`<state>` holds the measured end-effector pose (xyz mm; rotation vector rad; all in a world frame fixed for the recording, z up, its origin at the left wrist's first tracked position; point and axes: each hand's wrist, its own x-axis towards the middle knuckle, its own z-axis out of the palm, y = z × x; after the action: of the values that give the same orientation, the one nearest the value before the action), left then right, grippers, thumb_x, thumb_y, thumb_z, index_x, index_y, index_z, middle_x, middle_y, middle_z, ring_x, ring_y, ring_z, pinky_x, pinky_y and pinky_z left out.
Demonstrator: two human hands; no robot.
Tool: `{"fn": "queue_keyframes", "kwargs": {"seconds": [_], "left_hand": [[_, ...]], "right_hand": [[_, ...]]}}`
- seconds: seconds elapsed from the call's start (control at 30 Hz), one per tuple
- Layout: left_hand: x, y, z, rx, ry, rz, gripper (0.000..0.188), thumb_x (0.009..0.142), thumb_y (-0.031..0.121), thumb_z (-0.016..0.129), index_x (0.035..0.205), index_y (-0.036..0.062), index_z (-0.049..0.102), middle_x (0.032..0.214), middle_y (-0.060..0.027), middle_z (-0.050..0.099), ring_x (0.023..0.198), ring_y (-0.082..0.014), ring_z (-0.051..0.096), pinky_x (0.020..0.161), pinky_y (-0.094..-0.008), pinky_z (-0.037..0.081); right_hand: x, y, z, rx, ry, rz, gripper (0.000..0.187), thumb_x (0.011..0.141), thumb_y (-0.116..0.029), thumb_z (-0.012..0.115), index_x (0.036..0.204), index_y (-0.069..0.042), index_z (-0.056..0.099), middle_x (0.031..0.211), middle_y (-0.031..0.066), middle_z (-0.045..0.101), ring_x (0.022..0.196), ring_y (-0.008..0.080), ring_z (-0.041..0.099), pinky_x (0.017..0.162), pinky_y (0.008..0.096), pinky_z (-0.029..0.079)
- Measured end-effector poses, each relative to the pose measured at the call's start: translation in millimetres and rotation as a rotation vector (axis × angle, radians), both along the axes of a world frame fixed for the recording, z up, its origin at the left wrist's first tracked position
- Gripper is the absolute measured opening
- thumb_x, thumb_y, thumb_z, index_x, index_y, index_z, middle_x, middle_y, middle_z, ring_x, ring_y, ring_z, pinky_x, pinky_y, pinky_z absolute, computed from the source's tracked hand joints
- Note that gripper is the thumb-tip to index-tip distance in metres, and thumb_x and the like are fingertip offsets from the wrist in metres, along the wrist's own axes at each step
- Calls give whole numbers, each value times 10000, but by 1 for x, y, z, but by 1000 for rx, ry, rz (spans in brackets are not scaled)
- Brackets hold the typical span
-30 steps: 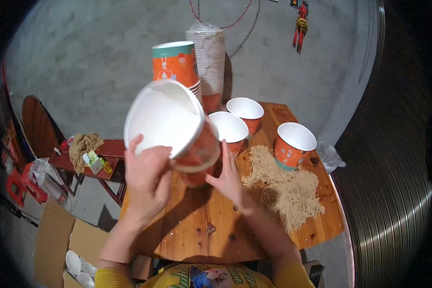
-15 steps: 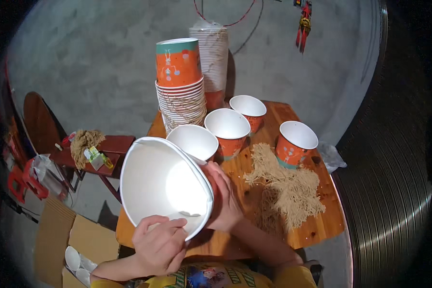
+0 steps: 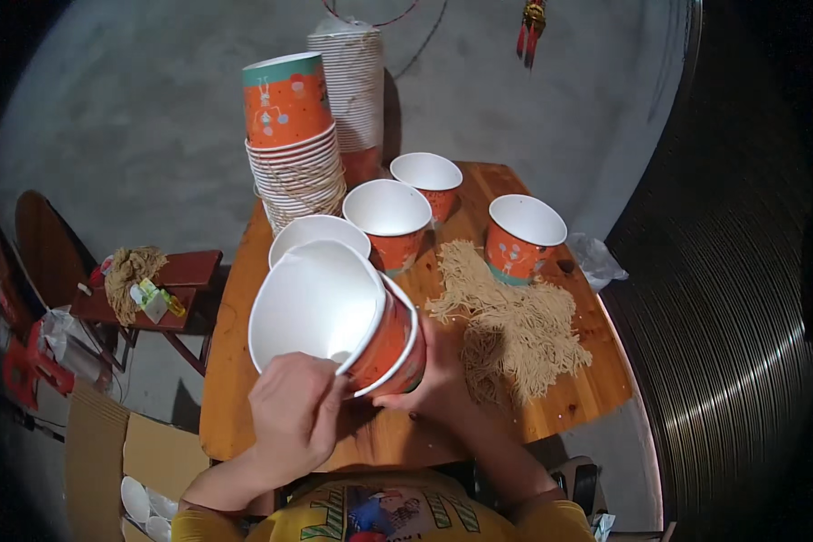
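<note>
Two nested paper cups, white inside and orange outside, are tilted toward me over the near part of the table. My left hand (image 3: 294, 406) is closed on the near rim of the inner paper cup (image 3: 312, 303), which stands partly out of the outer paper cup (image 3: 390, 363). On the right, the fingers of my right hand (image 3: 441, 384) wrap around the outer cup's side. Behind them stand three upright paper cups, among them the middle one (image 3: 387, 208). A heap of tan string (image 3: 524, 330) lies to the right, beside another upright cup (image 3: 526, 221).
Tall stacks of cups (image 3: 294, 172) rise at the wooden table's (image 3: 596, 379) far left. A red bench (image 3: 190, 271) with string and small packages stands to the left, above an open cardboard box (image 3: 158, 452). A ribbed dark shutter (image 3: 723, 361) runs along the right.
The inner cup has slid partly out of the outer one, so the outer cup's orange wall and rim now show. The whole view has shifted somewhat.
</note>
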<state>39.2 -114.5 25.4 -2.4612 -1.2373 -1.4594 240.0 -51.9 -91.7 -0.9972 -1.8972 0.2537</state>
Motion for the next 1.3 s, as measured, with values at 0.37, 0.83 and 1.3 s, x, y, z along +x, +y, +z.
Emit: {"fn": "queue_keyframes", "kwargs": {"seconds": [0.37, 0.83, 1.3], "left_hand": [[-54, -29, 21, 104, 340, 22, 216, 617, 27, 597, 828, 64, 566, 789, -58, 591, 745, -260, 573, 740, -406, 465], [-61, 0, -67, -2, 514, -86, 165, 723, 116, 617, 870, 109, 544, 849, -12, 562, 971, -179, 577, 976, -480, 382], [-24, -4, -80, 434, 449, -497, 166, 775, 175, 643, 921, 101, 620, 994, -68, 599, 1009, -238, 583, 904, -376, 456]], "right_hand": [[73, 65, -11, -160, 156, -276, 1183, 536, -340, 885, 1412, 28, 181, 1363, 230, 382, 1264, 302, 412, 1038, 398, 365], [109, 85, -27, -286, 182, -425, 893, 798, -335, 705, 1420, 61, 202, 1413, 264, 349, 1291, 348, 391, 1039, 394, 345], [115, -6, -46, -540, 55, -101, 222, 896, -126, 559, 1089, -24, 602, 1032, 156, 619, 954, 256, 596, 816, 315, 457]]}}
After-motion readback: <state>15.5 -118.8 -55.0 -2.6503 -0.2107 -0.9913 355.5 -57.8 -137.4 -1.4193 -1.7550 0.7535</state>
